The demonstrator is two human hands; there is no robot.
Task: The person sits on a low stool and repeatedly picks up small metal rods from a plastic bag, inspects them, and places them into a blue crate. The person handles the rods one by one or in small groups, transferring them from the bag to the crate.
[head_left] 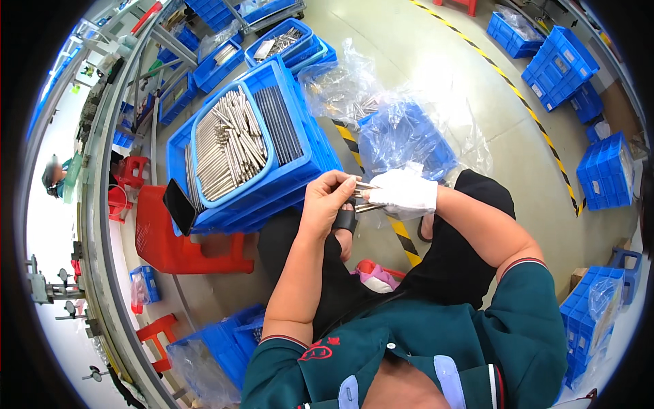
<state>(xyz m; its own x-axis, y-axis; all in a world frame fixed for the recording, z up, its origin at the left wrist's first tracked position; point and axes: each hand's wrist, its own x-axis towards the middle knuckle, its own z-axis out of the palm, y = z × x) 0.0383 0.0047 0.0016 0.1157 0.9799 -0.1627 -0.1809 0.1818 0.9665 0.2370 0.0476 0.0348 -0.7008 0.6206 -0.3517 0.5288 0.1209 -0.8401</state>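
My bare left hand (pixel 325 203) has its thumb and fingers pinched on the ends of a few slim metal rods (pixel 368 207). My right hand (pixel 403 194), in a white glove, is wrapped round the same rods from the other side. Both hands are close together above my lap. To their left, a light blue tray (pixel 273 162) holds a heap of shiny metal rods (pixel 235 140), some in rows and some lying crosswise. It rests in a larger blue crate (pixel 315 140), where darker rods (pixel 278 123) lie side by side.
Beyond my hands, clear plastic covers a blue crate (pixel 407 140) on the floor. A red stool (pixel 160 232) stands left, by a black flat panel (pixel 180 206) at the crate's corner. Blue crates (pixel 605 170) line the right side. Yellow-black tape (pixel 518 88) crosses the floor.
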